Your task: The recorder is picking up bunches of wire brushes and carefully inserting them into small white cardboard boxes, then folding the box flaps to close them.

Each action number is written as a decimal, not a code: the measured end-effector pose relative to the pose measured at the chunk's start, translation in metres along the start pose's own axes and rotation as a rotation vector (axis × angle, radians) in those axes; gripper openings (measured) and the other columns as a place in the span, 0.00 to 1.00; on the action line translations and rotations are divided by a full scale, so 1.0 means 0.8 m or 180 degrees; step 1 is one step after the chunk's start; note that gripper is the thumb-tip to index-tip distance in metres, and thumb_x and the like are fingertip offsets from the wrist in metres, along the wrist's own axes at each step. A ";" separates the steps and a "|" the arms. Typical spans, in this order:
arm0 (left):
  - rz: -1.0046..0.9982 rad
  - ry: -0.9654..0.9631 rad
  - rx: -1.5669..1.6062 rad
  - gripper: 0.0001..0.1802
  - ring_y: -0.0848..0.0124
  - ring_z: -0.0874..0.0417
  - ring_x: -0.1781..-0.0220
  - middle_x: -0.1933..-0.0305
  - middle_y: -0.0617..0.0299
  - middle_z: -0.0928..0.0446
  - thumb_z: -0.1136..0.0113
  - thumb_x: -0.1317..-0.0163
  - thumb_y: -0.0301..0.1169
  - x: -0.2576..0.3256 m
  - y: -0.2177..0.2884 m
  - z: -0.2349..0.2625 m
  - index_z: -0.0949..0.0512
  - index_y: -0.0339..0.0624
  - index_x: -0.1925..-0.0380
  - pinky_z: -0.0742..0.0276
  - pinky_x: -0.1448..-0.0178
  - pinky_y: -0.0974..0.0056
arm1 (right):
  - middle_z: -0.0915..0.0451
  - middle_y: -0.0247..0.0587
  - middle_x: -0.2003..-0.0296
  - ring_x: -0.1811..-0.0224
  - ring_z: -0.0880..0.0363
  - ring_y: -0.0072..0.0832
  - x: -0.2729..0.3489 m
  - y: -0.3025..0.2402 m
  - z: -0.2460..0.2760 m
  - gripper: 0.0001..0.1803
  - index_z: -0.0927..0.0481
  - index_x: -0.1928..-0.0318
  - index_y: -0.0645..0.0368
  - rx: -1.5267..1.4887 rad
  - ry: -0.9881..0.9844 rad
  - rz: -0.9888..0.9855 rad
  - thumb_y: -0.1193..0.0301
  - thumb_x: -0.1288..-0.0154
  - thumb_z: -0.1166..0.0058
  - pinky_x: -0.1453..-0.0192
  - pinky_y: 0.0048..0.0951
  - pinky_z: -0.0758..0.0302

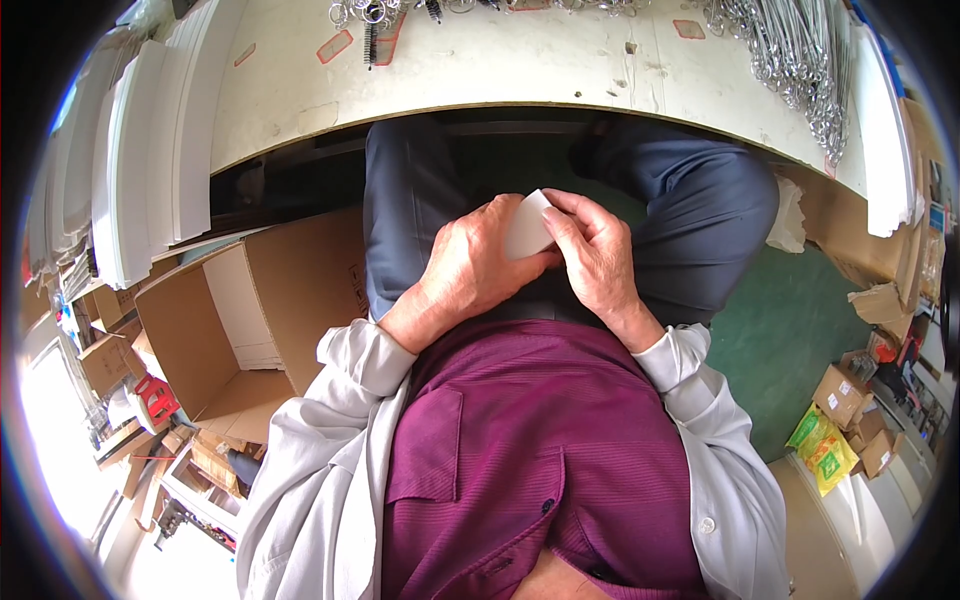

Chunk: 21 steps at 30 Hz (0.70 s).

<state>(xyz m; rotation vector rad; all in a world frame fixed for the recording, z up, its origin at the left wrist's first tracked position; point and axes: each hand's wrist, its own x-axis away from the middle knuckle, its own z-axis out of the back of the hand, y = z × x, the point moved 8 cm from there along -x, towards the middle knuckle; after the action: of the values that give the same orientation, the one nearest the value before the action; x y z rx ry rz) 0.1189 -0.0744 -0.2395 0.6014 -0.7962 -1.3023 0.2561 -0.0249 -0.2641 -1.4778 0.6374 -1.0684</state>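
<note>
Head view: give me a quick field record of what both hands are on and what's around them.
held item: small white flat card-like piece with a rounded corner, held above the lap
left hand: closed around the piece's left side
right hand: fingers gripping its right edge
above: worn white workbench with metal wire clips piled at its right
left side: open brown cardboard box, stacks of white sheets
floor: green

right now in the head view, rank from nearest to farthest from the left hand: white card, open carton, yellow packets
1. white card, held in the left hand and right hand
2. open carton, at the person's left
3. yellow packets, far right on the floor
</note>
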 end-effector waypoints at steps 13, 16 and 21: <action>0.0068 -0.0065 0.0048 0.28 0.45 0.10 0.57 0.58 0.42 0.15 0.24 0.45 0.37 -0.003 -0.005 -0.004 0.21 0.33 0.49 0.13 0.55 0.51 | 0.10 0.48 0.65 0.63 0.13 0.22 -0.002 0.004 0.001 0.17 0.16 0.45 0.70 0.0124 0.0058 -0.0010 0.68 0.25 0.40 0.58 0.27 0.19; 0.0148 -0.0093 0.0084 0.28 0.45 0.10 0.57 0.59 0.42 0.15 0.24 0.46 0.37 -0.003 -0.007 -0.004 0.21 0.33 0.49 0.13 0.55 0.51 | 0.10 0.48 0.64 0.64 0.13 0.22 -0.002 0.003 0.000 0.17 0.17 0.45 0.70 0.0147 0.0022 -0.0006 0.68 0.25 0.40 0.58 0.27 0.19; 0.0116 0.0004 0.0006 0.28 0.46 0.10 0.56 0.58 0.42 0.15 0.24 0.46 0.36 0.000 -0.011 -0.005 0.21 0.34 0.48 0.13 0.54 0.51 | 0.10 0.48 0.64 0.64 0.14 0.21 -0.003 0.001 -0.002 0.18 0.17 0.43 0.70 0.0189 0.0016 0.0169 0.68 0.24 0.40 0.59 0.26 0.19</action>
<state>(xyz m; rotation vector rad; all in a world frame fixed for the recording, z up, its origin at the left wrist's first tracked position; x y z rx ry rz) 0.1166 -0.0757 -0.2485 0.5867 -0.8040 -1.2678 0.2541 -0.0236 -0.2655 -1.4001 0.6398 -1.0419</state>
